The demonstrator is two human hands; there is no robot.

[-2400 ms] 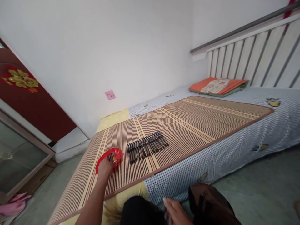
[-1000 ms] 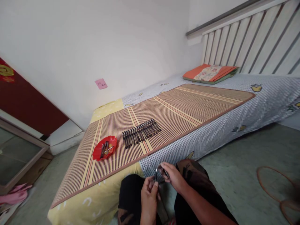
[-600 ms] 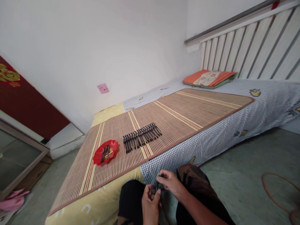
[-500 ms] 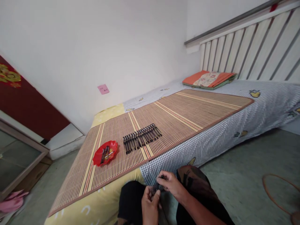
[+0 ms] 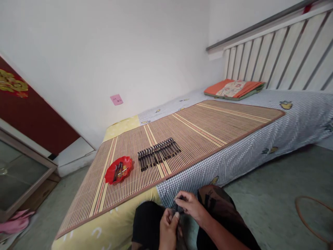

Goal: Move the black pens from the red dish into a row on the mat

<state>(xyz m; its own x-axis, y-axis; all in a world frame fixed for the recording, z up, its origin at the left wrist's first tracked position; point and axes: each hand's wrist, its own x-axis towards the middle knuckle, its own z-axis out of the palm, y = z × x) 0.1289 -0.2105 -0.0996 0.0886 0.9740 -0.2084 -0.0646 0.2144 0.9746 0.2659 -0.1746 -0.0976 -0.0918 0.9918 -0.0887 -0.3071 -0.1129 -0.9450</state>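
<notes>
Both of my hands are close together above my knees at the bed's near edge. My left hand is closed, its thumb pressed on the lower part of a small dark slender piece. The fingers of my right hand pinch the upper end of that piece. Most of it is hidden by the fingers, so its kind is unclear. On the mat beyond lies a row of several dark, slender pen-like pieces, side by side. Left of the row, a red dish holds a few similar dark pieces and smaller bits.
A striped bamboo mat covers much of the bed. Folded orange bedding lies by the white headboard. A brown cable loops on the floor at right. A glass-fronted cabinet and pink cloth are at left.
The view has shifted slightly, so the room sits a little further right. My hands keep nearly the same grip on the small dark piece. The row and the dish stay as they were.
</notes>
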